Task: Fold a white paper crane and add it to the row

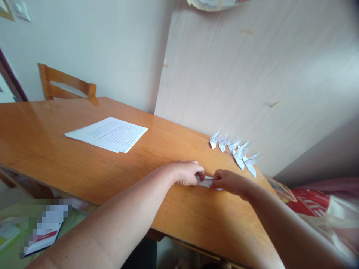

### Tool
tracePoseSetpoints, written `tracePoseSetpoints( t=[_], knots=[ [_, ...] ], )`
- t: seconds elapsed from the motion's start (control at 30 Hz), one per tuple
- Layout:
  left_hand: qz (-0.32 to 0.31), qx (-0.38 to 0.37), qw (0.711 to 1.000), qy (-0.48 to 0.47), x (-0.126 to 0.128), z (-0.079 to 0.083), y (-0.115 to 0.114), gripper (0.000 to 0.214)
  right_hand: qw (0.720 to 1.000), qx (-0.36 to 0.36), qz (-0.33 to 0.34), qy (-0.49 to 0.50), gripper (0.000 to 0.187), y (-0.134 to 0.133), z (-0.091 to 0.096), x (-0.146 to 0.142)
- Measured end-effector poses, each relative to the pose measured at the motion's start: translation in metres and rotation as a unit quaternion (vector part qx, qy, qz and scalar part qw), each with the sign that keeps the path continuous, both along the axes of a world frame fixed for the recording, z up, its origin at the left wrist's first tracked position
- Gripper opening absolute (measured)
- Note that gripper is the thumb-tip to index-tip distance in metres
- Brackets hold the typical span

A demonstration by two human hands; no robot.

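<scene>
On the wooden table, a small folded piece of white paper point(206, 182) lies between my two hands. My left hand point(190, 172) grips its left end with curled fingers. At the opposite end my right hand point(226, 181) pinches the paper between thumb and fingers. Parts of the paper are hidden under both hands. Beyond my right hand, several folded paper figures point(238, 154) with pointed wing-like flaps stand in a row near the table's back edge. Print shows faintly on some of them.
A stack of printed sheets point(112, 134) lies on the table point(174, 209) to the left. Behind the table stands a wooden chair point(68, 82). A pale board point(224, 71) borders the back edge. Red and white bags point(311, 201) sit beyond the right edge.
</scene>
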State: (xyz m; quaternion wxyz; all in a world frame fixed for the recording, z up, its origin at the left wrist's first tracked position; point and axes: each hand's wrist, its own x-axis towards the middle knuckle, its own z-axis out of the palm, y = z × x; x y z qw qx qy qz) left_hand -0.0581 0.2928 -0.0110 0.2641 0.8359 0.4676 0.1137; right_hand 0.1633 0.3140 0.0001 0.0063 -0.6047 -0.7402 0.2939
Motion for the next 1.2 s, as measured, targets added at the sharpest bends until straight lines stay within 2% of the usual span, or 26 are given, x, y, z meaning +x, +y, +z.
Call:
tracePoseSetpoints(
  t=[0.37, 0.67, 0.83, 1.0, 1.2],
  knots=[
    [0.002, -0.001, 1.000, 0.002, -0.002, -0.001, -0.001, 0.031, 0.999, 0.003, -0.024, -0.025, 0.015, 0.004, -0.001, 0.024],
    [0.000, -0.003, 1.000, -0.006, -0.004, 0.000, -0.002, 0.029, 0.999, -0.028, -0.020, 0.013, 0.014, 0.011, -0.006, 0.040],
    [0.012, -0.014, 0.999, -0.031, -0.005, 0.000, -0.004, 0.027, 0.997, -0.046, -0.012, 0.061, 0.014, 0.013, -0.009, 0.045],
    [0.020, -0.011, 0.999, -0.034, -0.004, 0.003, -0.007, 0.026, 0.990, -0.013, -0.024, 0.137, 0.012, 0.006, -0.014, 0.050],
    [0.025, -0.009, 0.999, -0.046, -0.003, 0.007, -0.009, 0.028, 0.947, -0.070, -0.097, 0.299, 0.010, 0.006, -0.021, 0.063]
  ],
)
